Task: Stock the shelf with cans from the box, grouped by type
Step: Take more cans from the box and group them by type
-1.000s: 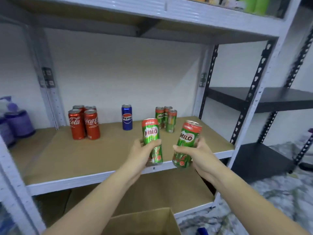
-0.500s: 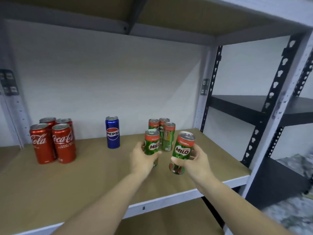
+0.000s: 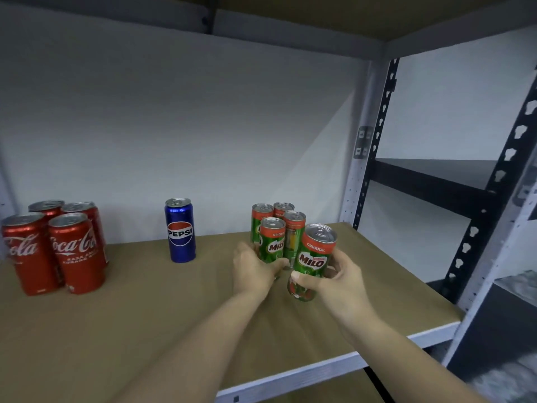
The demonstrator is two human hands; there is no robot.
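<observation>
Milo cans [image 3: 278, 228] | hands: left [image 3: 253, 270], right [image 3: 338, 279] each gripping one | bare shelf [image 3: 162, 315] frontward

On the shelf [image 3: 116, 330] I see four Coca-Cola cans [image 3: 55, 245] clustered far left, a Pepsi can [image 3: 180, 230] standing alone right of them, three Milo cans [image 3: 279, 216] grouped further right near the back, and just before those, one Milo can in each of my hands.
</observation>
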